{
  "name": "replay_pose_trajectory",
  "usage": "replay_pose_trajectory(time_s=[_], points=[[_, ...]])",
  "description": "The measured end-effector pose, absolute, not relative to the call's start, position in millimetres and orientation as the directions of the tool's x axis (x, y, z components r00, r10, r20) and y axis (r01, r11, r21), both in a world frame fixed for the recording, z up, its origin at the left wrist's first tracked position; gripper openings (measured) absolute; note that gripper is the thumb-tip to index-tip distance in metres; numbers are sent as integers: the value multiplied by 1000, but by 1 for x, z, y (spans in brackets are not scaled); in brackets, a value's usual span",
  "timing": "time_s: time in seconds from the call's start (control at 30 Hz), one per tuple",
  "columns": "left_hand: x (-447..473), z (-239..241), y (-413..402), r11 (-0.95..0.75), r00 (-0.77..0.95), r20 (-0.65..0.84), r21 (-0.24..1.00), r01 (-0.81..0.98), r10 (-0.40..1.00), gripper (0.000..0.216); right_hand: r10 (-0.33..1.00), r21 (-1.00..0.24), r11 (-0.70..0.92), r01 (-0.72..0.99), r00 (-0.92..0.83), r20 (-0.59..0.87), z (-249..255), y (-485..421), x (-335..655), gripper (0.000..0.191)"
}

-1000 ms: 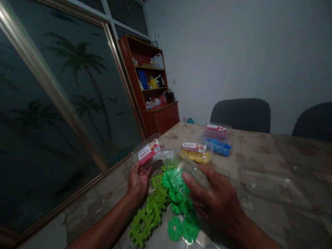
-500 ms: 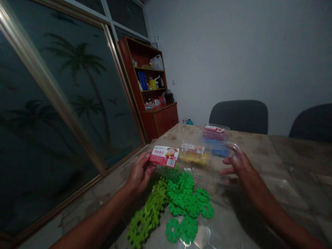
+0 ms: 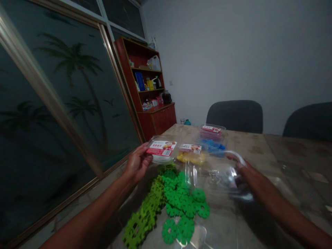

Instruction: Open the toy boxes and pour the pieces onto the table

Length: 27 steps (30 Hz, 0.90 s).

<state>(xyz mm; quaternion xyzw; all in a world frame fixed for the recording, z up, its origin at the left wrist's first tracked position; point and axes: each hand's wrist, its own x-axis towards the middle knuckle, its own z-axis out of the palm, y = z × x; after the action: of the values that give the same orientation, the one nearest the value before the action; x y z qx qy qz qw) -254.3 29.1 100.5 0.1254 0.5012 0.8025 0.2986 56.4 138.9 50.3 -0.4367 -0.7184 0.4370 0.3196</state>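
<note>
Gold-framed sliding glass door (image 3: pixel 115 135) at L, w/ palm-tree print (image 3: pixel 77 59). Red-brn cabinet (image 3: pixel 163 119) stands nr it: wht jug (image 3: pixel 155 63) on upper shelf, blue folder (image 3: pixel 140 81) & yel. item (image 3: pixel 150 85) mid-shelf, dk jar (image 3: pixel 166 97) below. Gry wall (image 3: pixel 220 52) behind; 2 dk-gry chairs (image 3: pixel 234 116) at far side of table (image 3: pixel 259 147).

Red-and-white label (image 3: pixel 163 148), clear container (image 3: pixel 215 176)

The clear container (image 3: pixel 218 174) has dipped at its right end.
</note>
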Motion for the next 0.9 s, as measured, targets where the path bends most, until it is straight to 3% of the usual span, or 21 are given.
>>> replay_pose_trajectory(time_s=[0.13,0.3,0.43,0.63,0.9], points=[[-287,102,40,-332,-864,-60,908,-256,501,22,907,-845,291,449,-410,95,57,150,65,86],[-324,72,74,-202,-890,-147,946,-254,432,15,915,-888,222,402,-401,48,62,162,67,92],[-333,51,83,-24,-852,-196,971,-237,485,15,892,-914,159,373,-451,-29,57,159,69,87],[-335,49,61,197,-808,-174,978,-73,563,6,913,-900,192,391,-407,18,56,167,82,78],[-347,64,48,271,-736,-129,960,76,664,11,936,-868,224,443,-346,65,72,178,96,69]])
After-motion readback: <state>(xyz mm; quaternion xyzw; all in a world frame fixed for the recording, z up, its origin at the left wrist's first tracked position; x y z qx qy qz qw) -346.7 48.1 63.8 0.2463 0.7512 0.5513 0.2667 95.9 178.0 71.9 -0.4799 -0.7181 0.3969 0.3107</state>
